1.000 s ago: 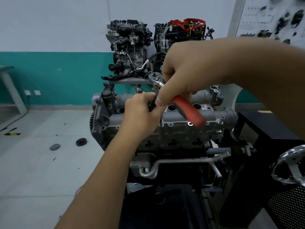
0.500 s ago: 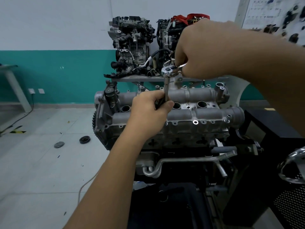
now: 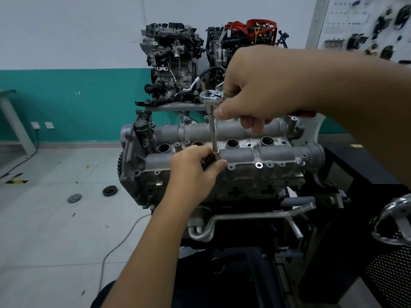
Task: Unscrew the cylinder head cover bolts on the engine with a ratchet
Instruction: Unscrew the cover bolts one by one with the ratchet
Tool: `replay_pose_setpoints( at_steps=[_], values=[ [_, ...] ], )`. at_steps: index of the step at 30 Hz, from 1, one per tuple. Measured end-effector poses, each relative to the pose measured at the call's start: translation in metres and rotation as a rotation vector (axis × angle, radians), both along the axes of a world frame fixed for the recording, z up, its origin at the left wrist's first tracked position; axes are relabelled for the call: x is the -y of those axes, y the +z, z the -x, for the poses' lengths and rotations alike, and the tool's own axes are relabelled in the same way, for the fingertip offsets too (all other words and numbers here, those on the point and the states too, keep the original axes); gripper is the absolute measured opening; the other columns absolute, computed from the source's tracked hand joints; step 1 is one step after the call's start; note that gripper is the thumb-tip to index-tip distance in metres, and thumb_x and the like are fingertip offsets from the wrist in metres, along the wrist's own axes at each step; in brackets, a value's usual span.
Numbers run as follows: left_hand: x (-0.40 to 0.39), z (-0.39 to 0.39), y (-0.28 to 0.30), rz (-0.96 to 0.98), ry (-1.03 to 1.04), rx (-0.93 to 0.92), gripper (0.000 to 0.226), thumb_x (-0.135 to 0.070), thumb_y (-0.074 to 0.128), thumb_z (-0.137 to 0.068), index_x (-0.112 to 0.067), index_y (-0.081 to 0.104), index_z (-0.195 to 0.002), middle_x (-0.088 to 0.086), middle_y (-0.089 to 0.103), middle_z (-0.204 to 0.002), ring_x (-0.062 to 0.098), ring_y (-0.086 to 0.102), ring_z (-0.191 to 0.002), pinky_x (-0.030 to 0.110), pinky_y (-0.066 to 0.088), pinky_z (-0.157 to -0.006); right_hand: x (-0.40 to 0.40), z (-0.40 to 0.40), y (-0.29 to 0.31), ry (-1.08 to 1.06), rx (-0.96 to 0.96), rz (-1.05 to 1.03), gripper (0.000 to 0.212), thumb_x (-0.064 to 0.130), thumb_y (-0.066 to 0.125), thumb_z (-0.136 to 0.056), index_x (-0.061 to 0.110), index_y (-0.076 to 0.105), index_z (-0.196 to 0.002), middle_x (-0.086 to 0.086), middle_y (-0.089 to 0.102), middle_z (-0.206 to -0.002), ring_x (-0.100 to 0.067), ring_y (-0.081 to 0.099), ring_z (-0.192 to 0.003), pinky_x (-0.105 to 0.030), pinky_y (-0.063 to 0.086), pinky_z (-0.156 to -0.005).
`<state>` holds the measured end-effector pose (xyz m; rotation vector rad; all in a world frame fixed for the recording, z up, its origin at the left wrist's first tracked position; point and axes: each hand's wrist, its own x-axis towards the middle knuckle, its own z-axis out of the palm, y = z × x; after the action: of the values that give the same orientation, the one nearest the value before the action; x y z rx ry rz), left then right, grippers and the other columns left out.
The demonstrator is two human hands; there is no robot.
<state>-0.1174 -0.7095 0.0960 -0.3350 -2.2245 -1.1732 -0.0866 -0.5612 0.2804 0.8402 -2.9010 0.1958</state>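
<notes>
A grey engine stands in front of me with its cylinder head cover (image 3: 271, 153) on top, showing several round plug holes and small bolt bosses along its front edge. A ratchet (image 3: 210, 96) with a long chrome extension (image 3: 213, 130) stands upright on the cover's front left part. My right hand (image 3: 258, 87) grips the ratchet's red handle, most of it hidden by the hand. My left hand (image 3: 195, 165) holds the black socket at the extension's lower end, so the bolt there is hidden.
Two other engines (image 3: 173, 61) sit on a shelf behind. A black stand with a chrome handwheel (image 3: 393, 221) is at the right. Two round parts (image 3: 110, 190) and a cable (image 3: 124, 238) lie on the tiled floor at the left. A parts board hangs upper right.
The red handle has swung from the near right, where it was in plain view, to behind my right hand. The extension now stands upright. My left hand stays at the socket.
</notes>
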Motion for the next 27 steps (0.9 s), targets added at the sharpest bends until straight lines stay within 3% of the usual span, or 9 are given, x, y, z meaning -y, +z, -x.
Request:
replay_pose_setpoints(
  at_steps=[3, 6, 9, 11, 13, 19, 23, 25, 27],
  values=[
    [0.000, 0.002, -0.003, 0.023, 0.026, -0.024, 0.016, -0.019, 0.083, -0.085, -0.013, 0.070, -0.078, 0.001, 0.061, -0.074, 0.011, 0.053, -0.070, 0.020, 0.040, -0.065, 0.000, 0.012, -0.001, 0.011, -0.050, 0.005, 0.035, 0.035, 0.070, -0.097, 0.009, 0.071, -0.074, 0.004, 0.071, -0.056, -0.011, 0.071, -0.052, -0.034, 0.059, -0.059],
    [0.002, 0.004, -0.002, 0.029, -0.004, -0.011, 0.014, -0.013, 0.081, -0.086, -0.009, 0.070, -0.079, 0.000, 0.057, -0.076, 0.008, 0.050, -0.070, 0.013, 0.038, -0.065, 0.001, 0.012, 0.003, 0.041, -0.104, -0.036, 0.030, 0.020, 0.075, -0.093, 0.028, 0.068, -0.065, 0.021, 0.062, -0.051, 0.001, 0.061, -0.050, -0.024, 0.044, -0.053],
    [0.001, 0.004, -0.001, 0.009, -0.020, 0.014, 0.012, -0.014, 0.080, -0.087, -0.008, 0.071, -0.081, 0.003, 0.059, -0.079, 0.013, 0.053, -0.073, 0.018, 0.041, -0.067, -0.003, 0.017, 0.003, 0.053, -0.166, -0.059, 0.035, 0.025, 0.075, -0.093, 0.030, 0.062, -0.061, 0.013, 0.058, -0.048, -0.005, 0.056, -0.053, -0.023, 0.038, -0.053],
    [0.002, 0.004, -0.002, -0.003, -0.014, 0.007, 0.012, -0.016, 0.081, -0.087, -0.008, 0.073, -0.082, 0.005, 0.062, -0.080, 0.017, 0.056, -0.076, 0.024, 0.045, -0.069, -0.006, 0.014, 0.000, 0.098, -0.130, 0.012, 0.013, 0.035, 0.077, -0.091, 0.027, 0.072, -0.082, 0.014, 0.063, -0.051, -0.009, 0.065, -0.053, -0.024, 0.048, -0.054],
    [0.001, 0.002, -0.004, -0.020, -0.013, 0.001, 0.013, -0.017, 0.082, -0.086, -0.009, 0.073, -0.082, 0.005, 0.064, -0.079, 0.018, 0.058, -0.075, 0.028, 0.047, -0.071, -0.009, 0.010, -0.002, 0.080, -0.008, 0.121, 0.024, 0.032, 0.079, -0.089, 0.017, 0.072, -0.106, 0.009, 0.071, -0.059, -0.015, 0.071, -0.052, -0.033, 0.061, -0.054],
    [-0.006, -0.010, 0.010, -0.242, -0.034, -0.071, 0.010, -0.027, 0.082, -0.086, -0.021, 0.074, -0.085, -0.008, 0.068, -0.070, 0.002, 0.061, -0.064, 0.017, 0.049, -0.061, -0.010, 0.016, -0.006, 0.047, 0.006, 0.085, 0.030, 0.032, 0.071, -0.096, 0.004, 0.066, -0.087, -0.007, 0.073, -0.063, -0.023, 0.072, -0.050, -0.036, 0.062, -0.049],
    [-0.007, -0.008, 0.029, -0.130, -0.013, -0.163, 0.022, -0.019, 0.078, -0.091, -0.026, 0.064, -0.075, -0.012, 0.059, -0.064, 0.003, 0.052, -0.060, 0.015, 0.042, -0.059, -0.011, 0.015, 0.000, 0.074, 0.095, 0.101, 0.023, 0.030, 0.076, -0.093, 0.008, 0.072, -0.087, -0.005, 0.074, -0.065, -0.021, 0.073, -0.054, -0.032, 0.059, -0.047],
    [-0.006, -0.007, 0.035, -0.068, -0.019, -0.120, 0.029, -0.017, 0.077, -0.091, -0.031, 0.061, -0.072, -0.016, 0.055, -0.061, 0.000, 0.049, -0.058, 0.009, 0.036, -0.057, -0.012, 0.020, 0.003, 0.081, -0.021, 0.020, 0.013, 0.027, 0.078, -0.091, 0.015, 0.076, -0.093, 0.003, 0.071, -0.064, -0.011, 0.070, -0.058, -0.029, 0.057, -0.056],
    [-0.003, -0.004, 0.036, -0.034, -0.017, -0.098, 0.029, -0.018, 0.077, -0.091, -0.032, 0.061, -0.070, -0.017, 0.055, -0.060, 0.001, 0.049, -0.058, 0.010, 0.037, -0.058, -0.012, 0.027, 0.001, 0.091, -0.269, -0.094, 0.011, 0.023, 0.075, -0.093, 0.020, 0.078, -0.104, 0.015, 0.061, -0.067, 0.000, 0.055, -0.062, -0.017, 0.039, -0.057]
  ],
)
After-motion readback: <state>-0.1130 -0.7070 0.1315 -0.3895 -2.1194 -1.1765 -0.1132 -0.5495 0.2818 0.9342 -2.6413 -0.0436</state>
